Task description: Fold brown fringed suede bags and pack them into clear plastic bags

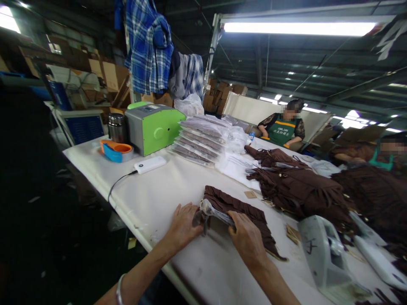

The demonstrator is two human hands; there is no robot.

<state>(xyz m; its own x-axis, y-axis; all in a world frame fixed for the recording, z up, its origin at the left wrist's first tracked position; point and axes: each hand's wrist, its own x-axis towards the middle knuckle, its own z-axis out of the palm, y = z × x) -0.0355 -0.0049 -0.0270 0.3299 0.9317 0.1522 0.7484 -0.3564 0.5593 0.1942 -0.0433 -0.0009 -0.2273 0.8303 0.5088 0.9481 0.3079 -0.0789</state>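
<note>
A folded dark brown garment (237,203) lies on the white table in front of me. Along its near edge runs a bunched, shiny clear plastic bag (212,211). My left hand (184,225), below a silver bangle, has its fingers closed on the left end of the plastic bag. The right end of that bag is pinched in my right hand (245,233), whose knuckles are against the garment. A small tan card (250,194) lies just beyond the garment.
Bagged garments (200,142) are stacked behind, beside a green-grey machine (155,127). A tape dispenser (116,150), steel flask (117,127) and white power bank (150,164) stand left. Brown garments (299,186) and a white plastic holder (324,250) lie right. Two people are across the table.
</note>
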